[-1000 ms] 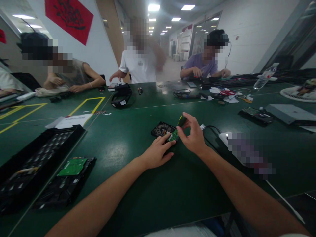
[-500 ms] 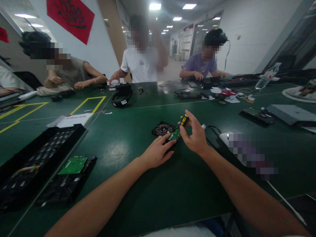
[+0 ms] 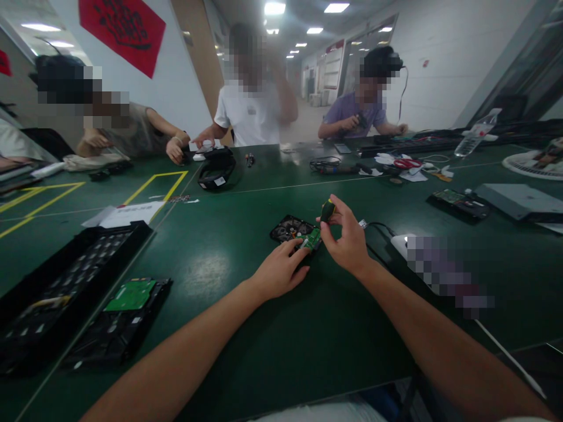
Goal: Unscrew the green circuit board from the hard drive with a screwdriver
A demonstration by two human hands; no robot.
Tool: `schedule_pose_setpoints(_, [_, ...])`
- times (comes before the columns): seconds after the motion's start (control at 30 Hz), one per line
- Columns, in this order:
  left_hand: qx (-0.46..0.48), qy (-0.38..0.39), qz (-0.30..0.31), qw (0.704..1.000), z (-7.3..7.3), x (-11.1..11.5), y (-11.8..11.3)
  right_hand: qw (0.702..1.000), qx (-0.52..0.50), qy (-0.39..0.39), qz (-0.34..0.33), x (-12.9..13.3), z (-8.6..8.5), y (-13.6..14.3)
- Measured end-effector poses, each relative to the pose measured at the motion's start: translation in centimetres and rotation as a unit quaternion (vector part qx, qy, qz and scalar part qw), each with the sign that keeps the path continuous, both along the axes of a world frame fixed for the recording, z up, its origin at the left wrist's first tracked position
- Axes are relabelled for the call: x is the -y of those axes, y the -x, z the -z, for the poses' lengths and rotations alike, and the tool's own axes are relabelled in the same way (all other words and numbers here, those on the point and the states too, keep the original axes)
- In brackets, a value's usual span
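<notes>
A black hard drive (image 3: 290, 229) with a small green circuit board (image 3: 312, 239) at its near right corner lies on the green table (image 3: 246, 328). My left hand (image 3: 278, 272) rests flat against the drive's near edge, fingers touching it beside the board. My right hand (image 3: 347, 240) grips a small screwdriver (image 3: 327, 210) with a black and yellow handle, held upright with its tip down at the circuit board.
A second hard drive (image 3: 121, 319) and a long black tray (image 3: 57, 281) lie at the near left. A cable and a white device (image 3: 402, 241) sit right of my hand. Three other people sit at the far side, with tools, a headset (image 3: 216, 170) and a water bottle (image 3: 474, 136).
The screwdriver has turned slightly in my right hand's fingers, and both hands stay at the drive. The people across the table have shifted their arms.
</notes>
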State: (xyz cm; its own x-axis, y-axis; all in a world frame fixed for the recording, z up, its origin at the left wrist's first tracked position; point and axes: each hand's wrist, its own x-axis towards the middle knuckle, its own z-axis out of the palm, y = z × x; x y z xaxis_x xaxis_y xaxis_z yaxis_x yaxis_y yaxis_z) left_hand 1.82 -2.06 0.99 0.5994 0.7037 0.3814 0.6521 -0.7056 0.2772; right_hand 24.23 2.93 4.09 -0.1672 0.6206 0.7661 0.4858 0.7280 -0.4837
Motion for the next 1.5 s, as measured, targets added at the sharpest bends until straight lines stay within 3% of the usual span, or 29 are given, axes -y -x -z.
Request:
schedule_pose_setpoints(0.13, [0.04, 0.013, -0.012, 0.999, 0.2, -0.3, -0.1, 0.999, 0.0, -0.02, 0.031, -0.1, 0.1, -0.1])
schedule_pose_setpoints(0.4, [0.075, 0.006, -0.012, 0.997, 0.8, -0.8, 0.2, 1.0, 0.0, -0.015, 0.017, 0.0, -0.1, 0.0])
schedule_pose_setpoints(0.9, [0.064, -0.005, -0.006, 0.998, 0.6, -0.8, 0.3, 0.999, -0.008, -0.027, 0.022, -0.1, -0.1, -0.1])
schedule_pose_setpoints(1.5, [0.052, -0.026, -0.015, 0.998, 1.4, -1.0, 0.5, 0.999, -0.003, -0.036, 0.031, -0.2, 0.0, -0.1])
